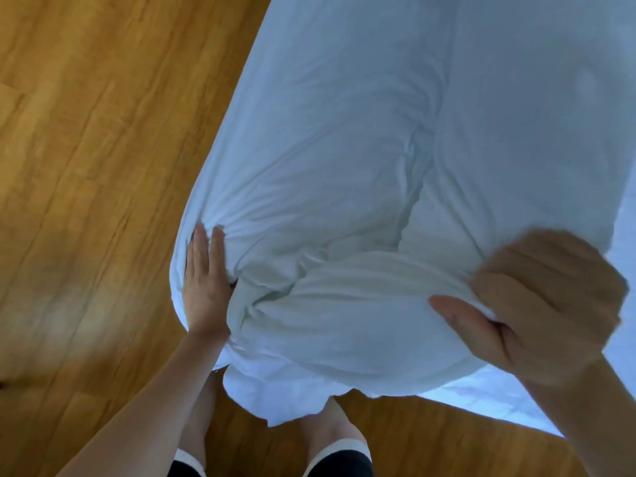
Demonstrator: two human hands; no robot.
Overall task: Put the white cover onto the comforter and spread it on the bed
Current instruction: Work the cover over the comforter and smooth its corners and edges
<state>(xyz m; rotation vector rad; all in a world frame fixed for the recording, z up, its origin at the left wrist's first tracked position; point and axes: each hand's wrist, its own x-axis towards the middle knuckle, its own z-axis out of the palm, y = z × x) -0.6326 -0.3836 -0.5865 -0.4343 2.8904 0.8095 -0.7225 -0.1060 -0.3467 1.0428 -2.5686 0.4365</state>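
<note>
A long white bundle, the comforter [344,166] inside its cover [309,339], was held up in front of a person standing on a wooden floor [86,132]. Its long axis ran away from the person, from the bunched near end above their feet [330,428] toward the far top of the view. At that near end, the left hand [204,287] pressed flat against the bundle's left side, fingers straight and close together. The right hand [537,311], blurred, gripped a fold of cover on the bundle's right side, fingers curled over it and thumb beneath. White bedding [619,304] lay just right of the bundle.
</note>
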